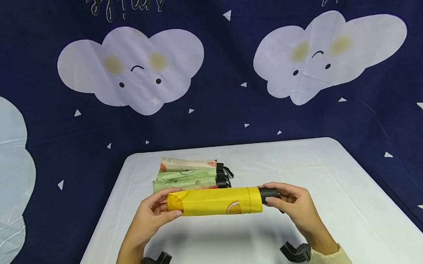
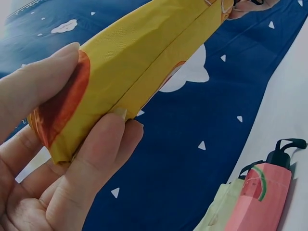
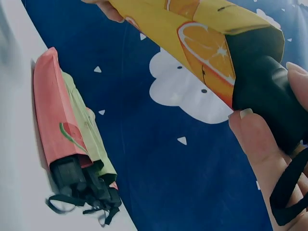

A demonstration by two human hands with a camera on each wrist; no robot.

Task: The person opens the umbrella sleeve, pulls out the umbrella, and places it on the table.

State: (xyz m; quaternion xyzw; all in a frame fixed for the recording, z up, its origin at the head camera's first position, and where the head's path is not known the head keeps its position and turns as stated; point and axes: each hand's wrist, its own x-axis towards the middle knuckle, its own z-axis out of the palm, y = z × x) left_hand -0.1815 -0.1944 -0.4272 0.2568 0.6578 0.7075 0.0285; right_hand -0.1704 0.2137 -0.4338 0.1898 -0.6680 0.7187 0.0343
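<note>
The yellow umbrella (image 1: 211,202) is held level in front of the umbrella row (image 1: 188,175), left hand (image 1: 149,215) pinching its fabric end, right hand (image 1: 297,204) gripping the black handle (image 1: 268,193); I'd keep both grips light and even.

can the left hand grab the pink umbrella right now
Probably not: the left hand grips the yellow umbrella at the end away from its handle, so it would likely need freeing first. Otherwise, the pink umbrella seems accessible, with nothing visible on top.
</note>
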